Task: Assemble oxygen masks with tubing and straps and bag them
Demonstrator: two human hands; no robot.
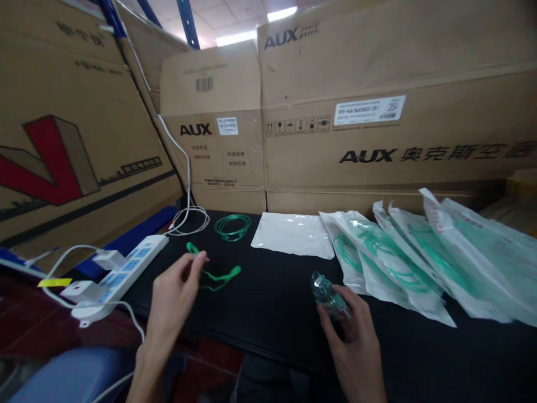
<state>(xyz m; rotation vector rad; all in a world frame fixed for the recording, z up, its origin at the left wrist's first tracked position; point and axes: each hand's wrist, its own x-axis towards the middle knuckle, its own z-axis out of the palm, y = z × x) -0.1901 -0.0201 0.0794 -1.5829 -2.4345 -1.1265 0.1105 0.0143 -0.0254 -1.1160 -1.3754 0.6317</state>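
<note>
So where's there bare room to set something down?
On the tabletop, the widest bare patch lies between the green strap and clear plastic piece, in front of the white pouch. Another lies right of the right hand, nearer than the sealed packs. Crowded: back right, where they overlap, and left, by the power strip.

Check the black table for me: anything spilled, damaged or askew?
No spill shows. The clear packets look untidy: they lie slanted and overlapping on the right, while the white packet beside them lies flat. The clear plastic piece in the right hand is too blurred to judge for damage.
</note>
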